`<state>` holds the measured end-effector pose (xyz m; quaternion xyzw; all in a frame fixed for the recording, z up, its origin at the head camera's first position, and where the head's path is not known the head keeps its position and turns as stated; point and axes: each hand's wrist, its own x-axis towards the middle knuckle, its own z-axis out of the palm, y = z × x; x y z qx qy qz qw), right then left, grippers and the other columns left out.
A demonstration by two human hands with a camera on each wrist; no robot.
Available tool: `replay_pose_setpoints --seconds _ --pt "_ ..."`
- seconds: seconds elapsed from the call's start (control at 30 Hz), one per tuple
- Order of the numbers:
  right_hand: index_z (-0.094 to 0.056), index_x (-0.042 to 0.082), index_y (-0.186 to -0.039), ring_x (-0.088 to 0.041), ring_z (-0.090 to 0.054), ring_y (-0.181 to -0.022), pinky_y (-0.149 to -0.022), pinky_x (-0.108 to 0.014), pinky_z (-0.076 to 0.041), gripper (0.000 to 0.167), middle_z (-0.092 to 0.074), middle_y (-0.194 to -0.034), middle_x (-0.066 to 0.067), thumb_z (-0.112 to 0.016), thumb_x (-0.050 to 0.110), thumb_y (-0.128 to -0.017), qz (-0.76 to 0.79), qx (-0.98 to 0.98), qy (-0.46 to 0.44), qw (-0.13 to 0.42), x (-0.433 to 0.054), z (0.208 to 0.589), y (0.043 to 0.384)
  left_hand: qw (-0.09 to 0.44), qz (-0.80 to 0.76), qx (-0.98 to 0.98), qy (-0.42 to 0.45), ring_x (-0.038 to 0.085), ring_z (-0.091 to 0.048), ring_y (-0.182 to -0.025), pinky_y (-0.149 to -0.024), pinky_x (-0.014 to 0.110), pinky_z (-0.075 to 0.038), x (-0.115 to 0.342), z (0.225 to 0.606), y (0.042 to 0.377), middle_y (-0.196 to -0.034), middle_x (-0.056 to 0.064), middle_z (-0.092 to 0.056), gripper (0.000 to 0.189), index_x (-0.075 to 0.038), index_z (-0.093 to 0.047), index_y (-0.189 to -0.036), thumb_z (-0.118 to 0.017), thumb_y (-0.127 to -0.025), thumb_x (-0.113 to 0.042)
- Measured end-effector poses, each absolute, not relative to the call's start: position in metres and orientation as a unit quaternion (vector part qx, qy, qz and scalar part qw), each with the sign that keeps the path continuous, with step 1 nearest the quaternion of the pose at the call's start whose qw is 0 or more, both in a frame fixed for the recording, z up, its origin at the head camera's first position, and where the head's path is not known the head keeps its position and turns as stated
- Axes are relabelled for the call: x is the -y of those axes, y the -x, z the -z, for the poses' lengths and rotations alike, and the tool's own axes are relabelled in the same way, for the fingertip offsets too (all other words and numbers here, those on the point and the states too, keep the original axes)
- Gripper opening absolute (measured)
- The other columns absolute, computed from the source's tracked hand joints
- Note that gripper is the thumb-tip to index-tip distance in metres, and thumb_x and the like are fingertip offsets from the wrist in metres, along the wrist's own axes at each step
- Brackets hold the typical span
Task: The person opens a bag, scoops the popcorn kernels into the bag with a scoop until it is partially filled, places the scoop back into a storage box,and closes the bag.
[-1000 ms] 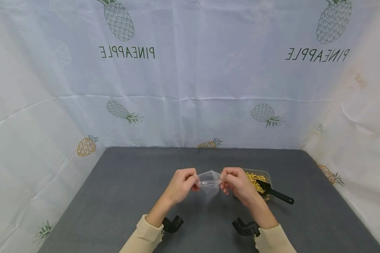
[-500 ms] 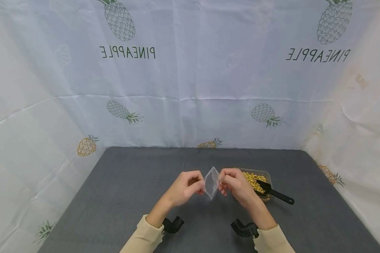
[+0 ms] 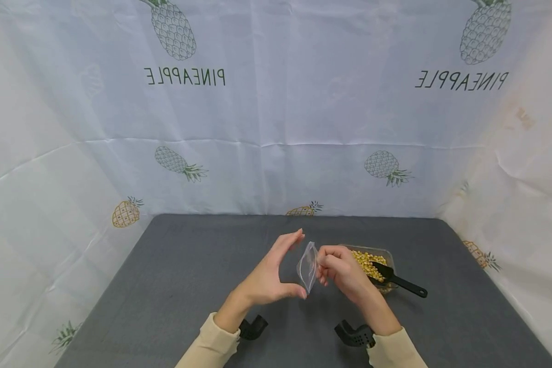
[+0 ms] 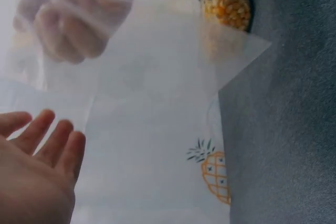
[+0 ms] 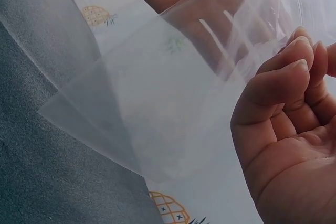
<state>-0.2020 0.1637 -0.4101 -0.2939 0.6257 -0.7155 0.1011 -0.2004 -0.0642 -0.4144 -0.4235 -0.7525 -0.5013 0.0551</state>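
A clear plastic bag (image 3: 307, 267) hangs above the table with its mouth parted. My right hand (image 3: 342, 268) pinches the bag's edge between thumb and curled fingers; the right wrist view shows the bag (image 5: 152, 98) stretching down and left from the fingertips. To the left of the bag, my left hand (image 3: 271, 273) is spread wide, thumb and fingers apart on either side of the mouth, holding nothing. In the left wrist view the left hand's fingers (image 4: 65, 148) extend below the see-through bag (image 4: 152, 45).
Behind the right hand stands a clear container (image 3: 390, 253) of yellow corn kernels (image 3: 365, 260). A black scoop (image 3: 407, 285) lies in it, handle sticking out to the right. The grey table (image 3: 202, 255) is backed by a white pineapple-print curtain (image 3: 276, 112).
The left hand has let go of the bag's left edge and spread its fingers. The bag's mouth, earlier stretched sideways between both hands, now stands narrow and upright from the right hand.
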Motion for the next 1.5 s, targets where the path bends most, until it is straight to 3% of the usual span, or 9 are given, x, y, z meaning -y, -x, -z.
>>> replay_pose_setpoints --seconds 0.13,0.23,0.33,0.53,0.63,0.77,1.1,1.27,1.5 --pt "-0.043 -0.011 -0.076 -0.010 -0.054 -0.058 -0.052 -0.030 -0.046 0.027 -0.058 -0.071 0.002 -0.046 0.003 -0.099 0.720 -0.613 0.308 0.106 -0.162 0.410 0.202 -0.008 0.481 0.775 0.409 0.020 -0.014 -0.154 -0.115 0.058 -0.028 0.055 0.414 0.194 -0.169 -0.005 -0.007 0.133 -0.029 0.004 -0.164 -0.060 -0.064 -0.089" --pt "-0.044 -0.012 -0.077 -0.009 -0.054 -0.060 -0.053 -0.029 -0.047 0.027 -0.057 -0.072 0.002 -0.046 0.003 -0.099 0.721 -0.609 0.314 0.108 -0.160 0.411 0.201 -0.030 0.477 0.781 0.401 0.018 -0.009 -0.155 -0.117 0.055 -0.027 0.050 0.416 0.191 -0.169 -0.010 0.000 0.138 -0.032 0.011 -0.162 -0.064 -0.060 -0.085" --pt "-0.045 -0.011 -0.078 -0.009 -0.054 -0.061 -0.054 -0.028 -0.047 0.026 -0.057 -0.072 0.002 -0.046 0.004 -0.100 0.722 -0.606 0.314 0.116 -0.158 0.411 0.200 -0.030 0.483 0.780 0.397 0.019 -0.013 -0.154 -0.117 0.052 -0.028 0.047 0.419 0.191 -0.168 -0.010 -0.004 0.135 -0.033 0.010 -0.162 -0.069 -0.062 -0.079" --pt "-0.048 -0.009 -0.079 -0.009 -0.054 -0.060 -0.054 -0.027 -0.047 0.025 -0.058 -0.072 0.003 -0.046 0.004 -0.099 0.722 -0.604 0.313 0.128 -0.156 0.412 0.200 -0.016 0.499 0.776 0.386 0.020 -0.030 -0.147 -0.114 0.049 -0.034 0.047 0.421 0.190 -0.159 -0.006 -0.025 0.120 -0.033 -0.008 -0.163 -0.081 -0.072 -0.062" --pt "-0.048 -0.011 -0.079 -0.009 -0.054 -0.059 -0.055 -0.026 -0.049 0.025 -0.059 -0.071 0.003 -0.045 0.003 -0.099 0.717 -0.610 0.312 0.126 -0.156 0.412 0.200 -0.005 0.500 0.780 0.376 0.014 -0.039 -0.137 -0.109 0.045 -0.040 0.046 0.422 0.190 -0.151 -0.006 -0.032 0.111 -0.034 -0.015 -0.161 -0.088 -0.078 -0.045" --pt "-0.048 -0.014 -0.080 -0.010 -0.054 -0.059 -0.054 -0.027 -0.050 0.026 -0.058 -0.071 0.001 -0.045 0.003 -0.099 0.707 -0.622 0.313 0.123 -0.156 0.413 0.200 0.028 0.497 0.781 0.377 0.013 -0.047 -0.123 -0.102 0.039 -0.045 0.046 0.423 0.190 -0.142 -0.003 -0.039 0.101 -0.030 -0.024 -0.158 -0.088 -0.080 -0.032" --pt "-0.052 -0.013 -0.078 -0.013 -0.053 -0.054 -0.052 -0.031 -0.051 0.026 -0.058 -0.069 -0.004 -0.045 0.002 -0.098 0.688 -0.649 0.303 0.117 -0.156 0.411 0.198 0.142 0.434 0.794 0.401 0.010 -0.053 -0.102 -0.085 0.032 -0.050 0.049 0.423 0.194 -0.125 0.000 -0.052 0.085 -0.020 -0.038 -0.153 -0.077 -0.086 -0.054" --pt "-0.052 -0.012 -0.077 -0.015 -0.052 -0.055 -0.052 -0.033 -0.051 0.027 -0.058 -0.069 -0.004 -0.046 0.004 -0.098 0.679 -0.662 0.295 0.117 -0.157 0.409 0.198 0.184 0.373 0.816 0.401 0.009 -0.053 -0.092 -0.080 0.029 -0.046 0.052 0.423 0.196 -0.118 -0.002 -0.057 0.083 -0.020 -0.040 -0.152 -0.070 -0.087 -0.062" --pt "-0.054 -0.009 -0.076 -0.020 -0.053 -0.055 -0.052 -0.036 -0.050 0.027 -0.058 -0.068 -0.008 -0.048 0.006 -0.098 0.653 -0.697 0.278 0.102 -0.160 0.408 0.199 0.194 0.337 0.834 0.393 0.007 -0.050 -0.083 -0.077 0.029 -0.039 0.054 0.421 0.197 -0.105 -0.006 -0.058 0.083 -0.017 -0.047 -0.148 -0.065 -0.087 -0.070"
